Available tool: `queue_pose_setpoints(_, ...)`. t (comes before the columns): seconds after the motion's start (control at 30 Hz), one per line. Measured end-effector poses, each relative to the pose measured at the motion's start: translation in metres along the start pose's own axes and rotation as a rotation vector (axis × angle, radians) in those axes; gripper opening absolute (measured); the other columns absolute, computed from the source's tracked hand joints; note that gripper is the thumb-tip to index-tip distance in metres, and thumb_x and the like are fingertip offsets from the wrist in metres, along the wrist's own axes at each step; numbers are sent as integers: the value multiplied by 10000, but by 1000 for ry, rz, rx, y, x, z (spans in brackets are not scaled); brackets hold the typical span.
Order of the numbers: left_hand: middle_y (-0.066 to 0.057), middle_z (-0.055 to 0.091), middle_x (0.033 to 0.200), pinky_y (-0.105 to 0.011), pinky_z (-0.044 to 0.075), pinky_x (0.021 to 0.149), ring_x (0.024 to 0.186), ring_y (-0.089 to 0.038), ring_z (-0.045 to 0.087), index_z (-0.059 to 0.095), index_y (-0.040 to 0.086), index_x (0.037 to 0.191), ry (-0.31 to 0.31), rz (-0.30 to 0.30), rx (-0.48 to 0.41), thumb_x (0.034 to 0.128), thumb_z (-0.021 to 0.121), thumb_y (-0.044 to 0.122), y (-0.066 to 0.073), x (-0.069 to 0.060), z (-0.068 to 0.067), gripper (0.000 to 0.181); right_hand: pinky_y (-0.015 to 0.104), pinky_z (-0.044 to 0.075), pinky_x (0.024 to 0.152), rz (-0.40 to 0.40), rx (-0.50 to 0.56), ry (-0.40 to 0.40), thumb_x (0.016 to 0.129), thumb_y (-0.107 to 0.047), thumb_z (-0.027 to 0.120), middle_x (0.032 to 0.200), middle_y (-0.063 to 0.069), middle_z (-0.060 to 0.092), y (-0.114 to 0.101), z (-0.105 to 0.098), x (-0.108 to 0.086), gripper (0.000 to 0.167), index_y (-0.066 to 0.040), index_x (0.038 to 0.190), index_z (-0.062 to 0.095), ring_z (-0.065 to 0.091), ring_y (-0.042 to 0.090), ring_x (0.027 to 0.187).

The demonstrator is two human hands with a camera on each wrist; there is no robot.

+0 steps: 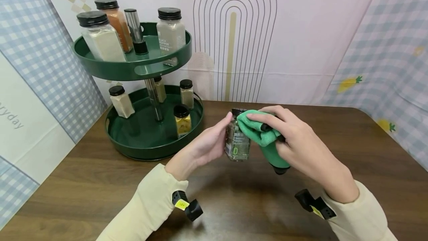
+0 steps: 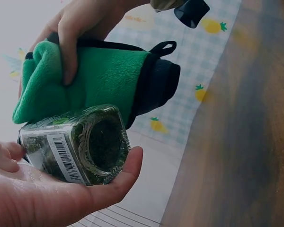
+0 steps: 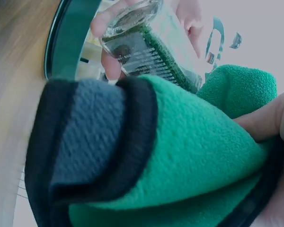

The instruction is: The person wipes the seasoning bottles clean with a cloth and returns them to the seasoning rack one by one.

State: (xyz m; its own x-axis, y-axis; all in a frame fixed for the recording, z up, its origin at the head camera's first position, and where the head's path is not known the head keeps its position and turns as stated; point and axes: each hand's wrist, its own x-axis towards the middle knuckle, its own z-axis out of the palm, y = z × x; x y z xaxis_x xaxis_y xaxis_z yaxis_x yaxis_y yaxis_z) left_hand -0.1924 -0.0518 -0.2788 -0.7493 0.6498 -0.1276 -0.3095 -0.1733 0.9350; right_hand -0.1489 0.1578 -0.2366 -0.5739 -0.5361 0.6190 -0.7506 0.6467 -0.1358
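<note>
A square glass jar (image 1: 238,144) of dried green herbs, black-lidded and labelled, is held above the table by my left hand (image 1: 207,144). In the left wrist view one finger (image 2: 132,163) hooks round the jar's base, and a barcode label (image 2: 65,158) shows on its side. My right hand (image 1: 297,137) grips a folded green cloth (image 1: 255,131) with black edging. The cloth lies against the jar's upper side near the lid, and its loose end hangs below the hand. From the right wrist, the cloth (image 3: 189,142) covers much of the view, with the jar (image 3: 146,47) behind it.
Left of my hands stands a two-tier green turntable rack (image 1: 147,151). Large spice jars and a grinder (image 1: 135,29) fill the top tier; several small jars, one yellow (image 1: 182,122), stand below. A printed curtain (image 1: 294,40) hangs behind the wooden table (image 1: 234,211).
</note>
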Motion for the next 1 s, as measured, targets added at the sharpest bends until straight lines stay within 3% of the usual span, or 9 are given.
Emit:
queue_pose_setpoints(0.1, -96, 232, 1496, -492, 147, 1135, 1406, -244, 168, 195, 132, 1461, 28, 1, 20, 1005, 233, 456, -1, 0, 0, 562, 277, 425, 823, -1, -6, -9, 708, 204, 396, 1205, -21, 547, 1, 1, 0, 717, -237, 1242, 584, 529, 137, 1061)
queue_pose_setpoints(0.33, -102, 427, 1306, -439, 346, 1036, 1212, -213, 405, 342, 113, 1364, 124, -7, 79, 1007, 310, 406, -1, 1, -2, 464, 351, 456, 776, -17, 0, -88, 715, 198, 422, 1170, 50, 533, 2, 8, -3, 673, -207, 1223, 597, 521, 210, 1049)
queue_pose_setpoints(0.57, -80, 475, 1192, -365, 445, 906, 1083, -184, 475, 344, 98, 1317, 191, -20, 78, 991, 342, 436, -2, 4, -3, 470, 356, 477, 765, -51, -12, -144, 699, 200, 485, 1135, 80, 529, -1, 13, -3, 648, -201, 1187, 626, 533, 219, 990)
queue_pose_setpoints(0.8, -87, 528, 1146, -314, 482, 820, 960, -160, 542, 354, 91, 1307, 255, 1, 49, 978, 357, 467, -3, 3, -3, 499, 282, 471, 787, -20, 13, -325, 750, 145, 491, 1128, -19, 514, -3, 14, -3, 617, -270, 1185, 631, 516, 99, 945)
queue_pose_setpoints(1.0, -145, 492, 1272, -354, 453, 877, 1052, -214, 514, 327, 108, 1381, 259, 9, 18, 983, 336, 473, -4, 4, -6, 541, 226, 435, 737, -21, 72, -499, 720, 168, 453, 1046, -94, 512, -2, 13, -5, 674, -306, 1162, 635, 477, 48, 863)
